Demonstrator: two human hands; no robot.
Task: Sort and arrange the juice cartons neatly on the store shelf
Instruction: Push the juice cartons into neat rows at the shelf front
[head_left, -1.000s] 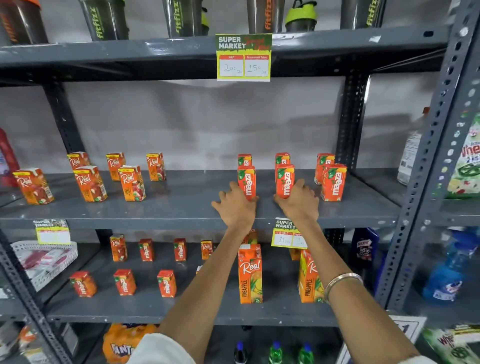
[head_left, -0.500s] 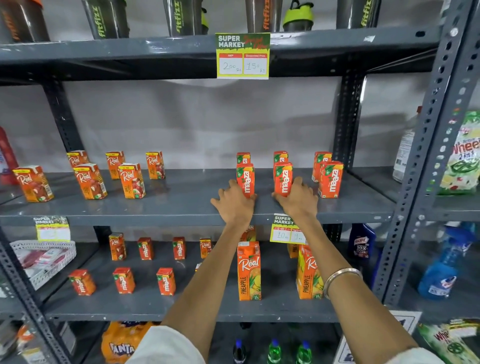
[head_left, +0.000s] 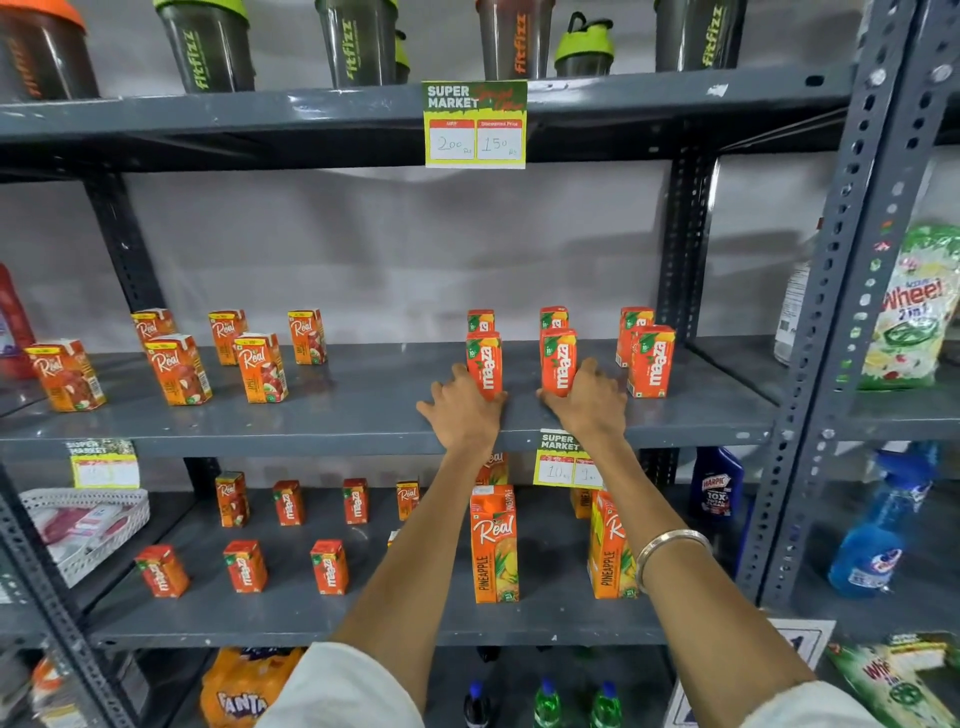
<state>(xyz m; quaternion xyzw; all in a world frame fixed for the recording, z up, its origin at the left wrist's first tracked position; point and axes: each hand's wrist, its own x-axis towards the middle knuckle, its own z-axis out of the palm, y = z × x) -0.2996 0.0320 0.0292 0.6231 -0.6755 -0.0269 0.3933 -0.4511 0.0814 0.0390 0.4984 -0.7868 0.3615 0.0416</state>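
Note:
On the middle shelf (head_left: 363, 415) small orange Maaza cartons stand in two rows of three at the right. My left hand (head_left: 462, 413) wraps the base of the front left Maaza carton (head_left: 484, 358). My right hand (head_left: 589, 402) wraps the base of the front middle Maaza carton (head_left: 559, 356). A third front Maaza carton (head_left: 650, 361) stands free to the right. Several small Real cartons (head_left: 260, 368) stand at the left of the same shelf. Both held cartons are upright on the shelf.
The lower shelf (head_left: 363, 618) carries small Maaza cartons (head_left: 245, 566) and two tall Real pineapple cartons (head_left: 493, 545). Shaker bottles (head_left: 208, 47) line the top shelf. A price tag (head_left: 475, 124) hangs above. Detergent packs (head_left: 909, 306) and cleaner bottles fill the right-hand rack.
Both hands stay on the same two Maaza cartons; only the camera view has drifted slightly.

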